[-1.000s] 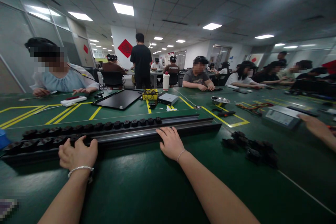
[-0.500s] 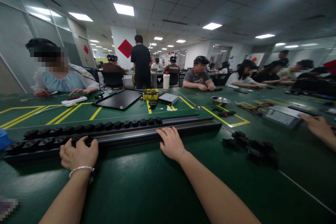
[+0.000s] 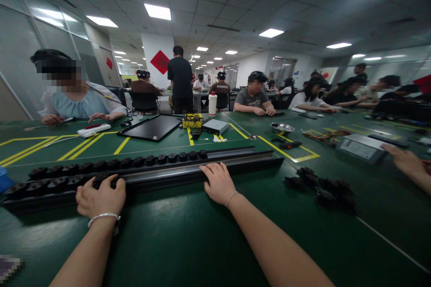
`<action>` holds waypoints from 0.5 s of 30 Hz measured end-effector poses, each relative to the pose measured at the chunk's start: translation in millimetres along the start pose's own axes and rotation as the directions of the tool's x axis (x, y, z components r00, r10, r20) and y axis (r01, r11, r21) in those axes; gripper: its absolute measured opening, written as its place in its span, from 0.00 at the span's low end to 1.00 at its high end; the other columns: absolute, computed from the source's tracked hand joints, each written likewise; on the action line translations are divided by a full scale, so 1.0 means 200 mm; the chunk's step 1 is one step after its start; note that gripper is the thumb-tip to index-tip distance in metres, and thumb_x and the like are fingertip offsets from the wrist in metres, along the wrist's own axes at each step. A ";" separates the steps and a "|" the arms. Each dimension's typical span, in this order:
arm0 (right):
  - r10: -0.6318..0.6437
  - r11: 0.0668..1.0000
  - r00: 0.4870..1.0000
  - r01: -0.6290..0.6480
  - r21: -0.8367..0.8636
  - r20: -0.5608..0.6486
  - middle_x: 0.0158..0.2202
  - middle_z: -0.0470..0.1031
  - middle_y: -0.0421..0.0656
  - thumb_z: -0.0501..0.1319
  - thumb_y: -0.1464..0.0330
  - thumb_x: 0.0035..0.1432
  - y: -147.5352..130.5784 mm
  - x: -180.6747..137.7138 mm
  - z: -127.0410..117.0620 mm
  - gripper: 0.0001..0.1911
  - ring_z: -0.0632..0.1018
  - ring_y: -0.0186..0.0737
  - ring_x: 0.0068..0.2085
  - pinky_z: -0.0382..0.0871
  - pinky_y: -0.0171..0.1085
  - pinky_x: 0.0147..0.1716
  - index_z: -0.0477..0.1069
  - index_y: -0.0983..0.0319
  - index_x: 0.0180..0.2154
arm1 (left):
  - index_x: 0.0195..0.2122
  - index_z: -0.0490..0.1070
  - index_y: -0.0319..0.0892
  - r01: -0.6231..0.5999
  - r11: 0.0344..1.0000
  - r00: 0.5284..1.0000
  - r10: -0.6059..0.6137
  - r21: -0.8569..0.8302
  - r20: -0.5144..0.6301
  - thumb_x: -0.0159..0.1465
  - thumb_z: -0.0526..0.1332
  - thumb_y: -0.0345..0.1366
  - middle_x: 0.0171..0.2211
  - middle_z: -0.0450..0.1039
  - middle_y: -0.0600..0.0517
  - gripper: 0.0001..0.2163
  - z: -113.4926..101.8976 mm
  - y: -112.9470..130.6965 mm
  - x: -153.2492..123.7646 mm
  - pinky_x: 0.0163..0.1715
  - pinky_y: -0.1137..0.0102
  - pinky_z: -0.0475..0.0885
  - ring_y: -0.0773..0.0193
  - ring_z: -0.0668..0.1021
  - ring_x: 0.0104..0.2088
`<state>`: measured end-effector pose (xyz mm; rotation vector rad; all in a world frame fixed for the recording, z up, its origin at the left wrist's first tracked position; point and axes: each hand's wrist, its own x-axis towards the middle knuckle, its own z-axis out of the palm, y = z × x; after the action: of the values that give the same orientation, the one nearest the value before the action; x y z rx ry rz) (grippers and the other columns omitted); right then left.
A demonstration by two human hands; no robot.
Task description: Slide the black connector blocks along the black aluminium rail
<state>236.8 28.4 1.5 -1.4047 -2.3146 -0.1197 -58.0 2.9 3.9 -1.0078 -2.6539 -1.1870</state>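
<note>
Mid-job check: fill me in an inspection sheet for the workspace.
Surface: green table, marked with yellow tape.
Job's things: black rails lying crosswise; rows of black pieces line them from the left.
Clutter: heap of black parts at right; metal bowl, white bottle and black panel farther back.
Hands: left hand curled at the front row; right hand with fingers on the rails' near part; grip unclear for both.
Cables: dark cables at the yellow basket; coloured cables near the metal box.
Surroundings: seated co-workers; one standing person; a co-worker's hand beside the metal box.
</note>
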 end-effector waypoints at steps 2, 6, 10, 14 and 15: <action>0.003 1.000 1.000 -0.003 -0.002 0.006 0.53 0.64 0.44 0.54 0.67 0.53 0.00 0.00 0.00 0.27 0.60 0.42 0.55 0.40 0.46 0.59 0.59 0.55 0.56 | 0.43 0.71 0.49 0.011 1.000 1.000 -0.011 0.002 0.005 0.57 0.49 0.51 0.59 0.52 0.47 0.20 0.00 0.00 0.00 0.56 0.50 0.51 0.48 0.51 0.61; -0.005 1.000 1.000 0.005 0.004 -0.008 0.53 0.65 0.43 0.54 0.68 0.53 0.00 0.00 0.00 0.26 0.61 0.41 0.55 0.40 0.46 0.59 0.59 0.56 0.55 | 0.43 0.71 0.47 0.018 0.999 0.999 -0.020 0.033 0.039 0.57 0.48 0.50 0.59 0.53 0.45 0.20 0.00 0.00 0.01 0.56 0.50 0.51 0.49 0.50 0.62; -0.006 1.000 1.000 0.005 -0.002 -0.015 0.52 0.65 0.43 0.54 0.68 0.52 0.00 0.00 0.00 0.26 0.61 0.41 0.54 0.40 0.46 0.59 0.60 0.55 0.55 | 0.43 0.72 0.47 0.006 0.999 0.998 -0.009 0.053 0.064 0.57 0.48 0.50 0.59 0.54 0.44 0.21 -0.01 0.01 0.01 0.56 0.50 0.50 0.49 0.49 0.62; -0.005 1.000 1.000 0.005 -0.013 -0.012 0.52 0.65 0.43 0.54 0.68 0.52 0.00 0.00 0.00 0.26 0.61 0.40 0.54 0.40 0.46 0.59 0.59 0.55 0.55 | 0.42 0.72 0.49 0.005 0.998 0.998 -0.008 0.057 0.063 0.56 0.50 0.50 0.59 0.55 0.46 0.20 -0.02 0.01 0.01 0.56 0.50 0.50 0.49 0.50 0.62; -0.006 1.000 1.000 0.005 -0.013 -0.012 0.52 0.65 0.43 0.54 0.68 0.53 0.00 0.00 0.00 0.26 0.61 0.40 0.54 0.40 0.46 0.59 0.59 0.55 0.55 | 0.42 0.72 0.49 0.007 0.998 0.998 -0.010 0.058 0.060 0.56 0.50 0.50 0.59 0.56 0.47 0.19 -0.02 0.01 0.01 0.56 0.50 0.50 0.50 0.50 0.62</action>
<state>236.5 28.4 0.8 -1.4000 -2.3119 -0.1443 -58.4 2.9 8.4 -1.0403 -2.7242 -1.0919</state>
